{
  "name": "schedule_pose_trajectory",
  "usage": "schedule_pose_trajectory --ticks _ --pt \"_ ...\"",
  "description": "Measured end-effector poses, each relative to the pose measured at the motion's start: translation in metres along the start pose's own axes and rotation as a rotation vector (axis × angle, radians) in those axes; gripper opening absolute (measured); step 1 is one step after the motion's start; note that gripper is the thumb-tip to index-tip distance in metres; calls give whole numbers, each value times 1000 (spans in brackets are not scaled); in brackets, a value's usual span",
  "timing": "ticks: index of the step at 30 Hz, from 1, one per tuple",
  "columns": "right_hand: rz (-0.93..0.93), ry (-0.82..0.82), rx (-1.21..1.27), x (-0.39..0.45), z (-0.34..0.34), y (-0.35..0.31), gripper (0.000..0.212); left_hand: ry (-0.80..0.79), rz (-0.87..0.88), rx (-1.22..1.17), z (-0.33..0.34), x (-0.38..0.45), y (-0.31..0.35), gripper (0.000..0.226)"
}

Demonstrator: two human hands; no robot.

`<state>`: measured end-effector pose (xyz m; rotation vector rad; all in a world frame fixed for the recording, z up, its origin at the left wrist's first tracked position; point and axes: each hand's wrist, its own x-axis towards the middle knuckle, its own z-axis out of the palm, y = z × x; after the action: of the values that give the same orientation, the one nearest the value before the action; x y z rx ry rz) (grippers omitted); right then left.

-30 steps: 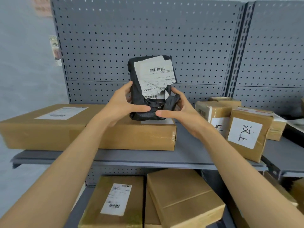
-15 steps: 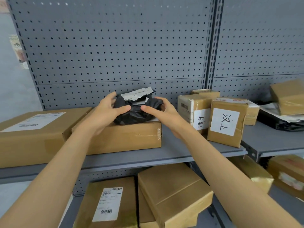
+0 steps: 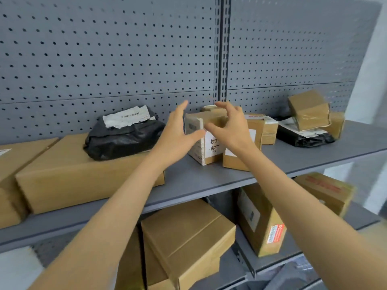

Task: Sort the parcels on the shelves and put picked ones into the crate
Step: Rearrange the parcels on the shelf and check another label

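Fingers point(image 3: 181, 105) of the left hand point(image 3: 178, 132) are spread wide and empty, held just in front of the left face of a small brown cardboard box with a white handwritten label point(image 3: 206, 141). Whether the thumb touches the box corner cannot be told. The right hand point(image 3: 230, 126) is likewise open, its fingers curled like a claw over the top of the same box, with nothing gripped. This box is set upright on the grey metal shelf point(image 3: 188, 181), near its middle, and a second brown cardboard box with a white label point(image 3: 240, 158) is seen just beside it on the right, partly hidden by the right wrist. To the left, a crumpled black plastic parcel with a torn white label point(image 3: 123, 137) is laid on top of a long flat brown cardboard carton point(image 3: 79, 172). At the far right of the shelf, a tilted brown taped box point(image 3: 307, 109) is rested on another black plastic bag point(image 3: 305, 139). More brown cardboard boxes point(image 3: 188, 241) are stored on the lower shelf. A grey perforated back panel point(image 3: 104, 49) is seen behind everything.
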<state>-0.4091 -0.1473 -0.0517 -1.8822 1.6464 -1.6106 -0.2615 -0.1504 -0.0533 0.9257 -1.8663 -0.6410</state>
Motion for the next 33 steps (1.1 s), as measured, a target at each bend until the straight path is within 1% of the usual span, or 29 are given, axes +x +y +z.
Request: schedule_pose_trajectory --ticks 3,6,7,9,11,12,14,15,16,19,20,22,23,24,28,30,33 --pt "-42 -41 -76 -1 -13 10 60 -117 -222 -60 37 4 -23 95" --pt "-74 -124 -168 9 -18 12 62 -207 -417 -95 53 6 -43 112" --pt "-89 -159 -220 12 -18 12 63 -216 -474 -108 55 7 -46 116" --pt "-120 -221 -403 21 -12 13 67 -173 -557 -115 57 12 -50 119" --pt "-149 -256 -647 28 -3 16 73 -122 -590 -135 59 17 -51 111" --pt "-151 -269 -739 31 2 18 75 -101 -594 -168 60 19 -52 101" --pt "-136 -273 -833 36 9 22 75 -69 -617 -275 63 23 -52 71" --pt "-137 -253 -843 38 12 26 74 -50 -633 -338 64 23 -51 55" --pt "-149 -217 -832 39 14 29 72 -24 -651 -402 66 23 -50 49" --pt "-208 -97 -724 41 17 40 64 60 -716 -560 66 24 -49 45" --pt "-221 -72 -692 41 17 42 62 93 -729 -597 66 24 -48 47" --pt "-233 -38 -650 42 15 45 61 157 -753 -651 67 23 -47 81" --pt "-238 -31 -629 43 13 46 61 189 -753 -647 69 23 -48 92" --pt "-237 -26 -610 43 10 48 61 206 -748 -633 71 22 -48 97" --pt "-226 -24 -546 41 -3 55 62 230 -721 -599 80 20 -43 98" --pt "-238 -29 -532 39 -10 59 62 248 -705 -619 84 20 -39 101" --pt "-256 -26 -477 35 -19 62 61 325 -674 -645 87 18 -35 101"
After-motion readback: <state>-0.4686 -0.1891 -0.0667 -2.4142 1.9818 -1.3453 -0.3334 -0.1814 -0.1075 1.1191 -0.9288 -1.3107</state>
